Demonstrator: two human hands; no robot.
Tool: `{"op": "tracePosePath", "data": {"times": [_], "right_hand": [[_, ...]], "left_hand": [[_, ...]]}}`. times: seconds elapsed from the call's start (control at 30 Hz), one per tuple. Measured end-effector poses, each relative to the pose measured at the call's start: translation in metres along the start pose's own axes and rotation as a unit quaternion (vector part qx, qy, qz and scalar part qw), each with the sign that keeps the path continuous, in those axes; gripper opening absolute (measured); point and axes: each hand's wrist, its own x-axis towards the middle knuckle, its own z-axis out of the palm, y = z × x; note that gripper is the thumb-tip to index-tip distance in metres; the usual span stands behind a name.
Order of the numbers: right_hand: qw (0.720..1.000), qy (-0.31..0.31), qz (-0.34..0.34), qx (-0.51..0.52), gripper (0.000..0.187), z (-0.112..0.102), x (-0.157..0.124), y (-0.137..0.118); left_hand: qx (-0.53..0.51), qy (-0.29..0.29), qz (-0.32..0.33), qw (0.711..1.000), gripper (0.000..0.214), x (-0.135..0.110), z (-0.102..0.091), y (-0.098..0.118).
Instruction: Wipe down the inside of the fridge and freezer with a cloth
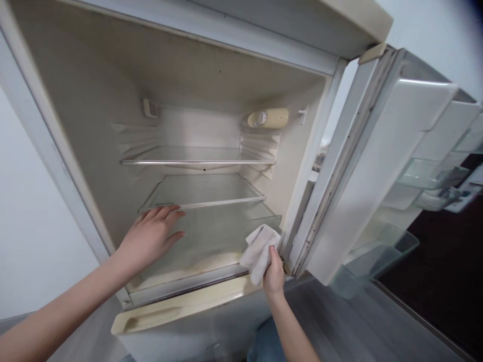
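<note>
An open, empty fridge [113,90] fills the view. My left hand [153,236] lies flat with fingers stretched on the left part of the bottom glass shelf [211,236]. My right hand [273,274] grips a crumpled white cloth [258,246] at the shelf's front right corner, close to the door hinge. Two more glass shelves [199,162] sit higher up. A cream thermostat dial [267,118] is on the back wall at upper right.
The fridge door [381,166] stands open to the right, with clear door bins [430,176] along its inner side. A cream drawer front [177,309] runs below the bottom shelf. Grey floor [350,322] lies under the door; white wall [26,226] is at left.
</note>
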Motion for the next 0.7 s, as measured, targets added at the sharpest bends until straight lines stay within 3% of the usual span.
{"op": "tracePosePath", "data": {"times": [0.2, 0.7], "right_hand": [[0.997, -0.049, 0.06, 0.027, 0.055, 0.026, 0.019, -0.005], [0.991, -0.095, 0.081, 0.041, 0.046, 0.064, 0.065, 0.008]], "left_hand": [[0.01, 0.001, -0.029, 1.0, 0.043, 0.026, 0.009, -0.007], [0.028, -0.001, -0.062, 0.998, 0.042, 0.066, 0.03, -0.02]]}}
